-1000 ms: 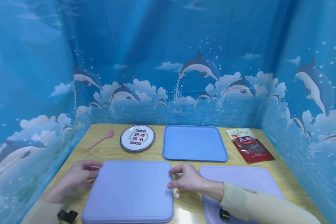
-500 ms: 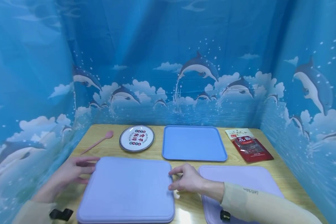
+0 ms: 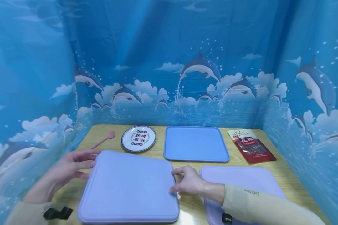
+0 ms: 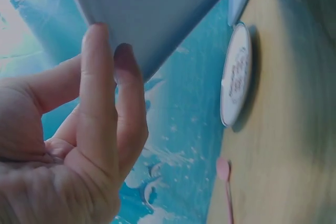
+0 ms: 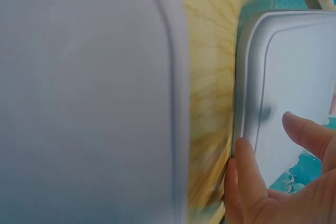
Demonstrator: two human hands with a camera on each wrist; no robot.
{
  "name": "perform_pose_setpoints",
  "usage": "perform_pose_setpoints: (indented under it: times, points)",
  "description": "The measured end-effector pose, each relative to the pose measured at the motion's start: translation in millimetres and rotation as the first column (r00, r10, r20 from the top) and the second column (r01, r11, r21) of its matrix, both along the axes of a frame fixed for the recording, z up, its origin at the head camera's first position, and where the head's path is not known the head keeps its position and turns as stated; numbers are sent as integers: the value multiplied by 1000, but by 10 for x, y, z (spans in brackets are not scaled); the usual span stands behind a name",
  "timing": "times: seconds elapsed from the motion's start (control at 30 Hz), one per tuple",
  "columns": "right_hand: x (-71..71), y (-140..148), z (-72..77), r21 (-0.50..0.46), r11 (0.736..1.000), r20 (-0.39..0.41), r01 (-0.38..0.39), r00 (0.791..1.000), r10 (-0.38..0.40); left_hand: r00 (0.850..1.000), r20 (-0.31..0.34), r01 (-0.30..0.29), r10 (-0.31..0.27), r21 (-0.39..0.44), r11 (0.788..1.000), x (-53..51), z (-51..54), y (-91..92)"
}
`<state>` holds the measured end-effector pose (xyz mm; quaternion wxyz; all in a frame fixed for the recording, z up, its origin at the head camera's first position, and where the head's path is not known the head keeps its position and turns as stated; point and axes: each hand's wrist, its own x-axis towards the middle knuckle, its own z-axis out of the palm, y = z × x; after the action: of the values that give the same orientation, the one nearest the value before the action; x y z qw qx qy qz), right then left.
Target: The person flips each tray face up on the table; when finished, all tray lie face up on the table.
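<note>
A lilac rectangular tray [image 3: 129, 187] lies in front of me, tilted up at its far left corner. My left hand [image 3: 70, 168] grips that corner; in the left wrist view, fingertips [image 4: 97, 32] press against the tray, whose corner stands off the table. At the tray's right edge, my right hand [image 3: 188, 179] holds on with thumb and fingers. The right wrist view has fingers [image 5: 247, 171] along the tray's outer side, with the thumb over its face. A second lilac tray [image 3: 239, 178] lies flat to the right, partly behind the right forearm.
Along the back of the wooden table [image 3: 160, 132] are a pink spoon [image 3: 110, 135], a round printed plate [image 3: 138, 139], a blue tray [image 3: 196, 143] and a red spice packet [image 3: 254, 148]. Dolphin-print curtains [image 3: 169, 62] enclose the back and sides.
My left hand has moved up, raising the tray's far left corner, which now covers more of the table behind it. The right hand has stayed almost in place at the right edge.
</note>
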<state>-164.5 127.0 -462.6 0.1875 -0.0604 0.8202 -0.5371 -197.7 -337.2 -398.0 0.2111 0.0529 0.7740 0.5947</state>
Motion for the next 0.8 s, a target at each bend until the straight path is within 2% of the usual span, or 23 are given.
perform_pose_setpoints:
  times: [0.17,0.37,0.47,0.63,0.8]
  points:
    - [26,-36,11,3,1000,-35,7,999,-7,1000,-18,25,-24,70,997,-43,140,64]
    - [58,-73,23,16,1000,-80,1,997,0,997,-69,24,-18,82,996,-79,313,165]
    - [70,-83,21,4,1000,-75,-3,997,3,995,-97,28,-18,106,994,-84,407,226]
    - [80,-96,12,-41,999,-46,-1,999,-1,987,-150,77,-56,141,987,-110,550,351]
    - [73,-108,-1,-77,997,-17,-7,1000,5,984,-177,47,-29,99,994,-132,689,450]
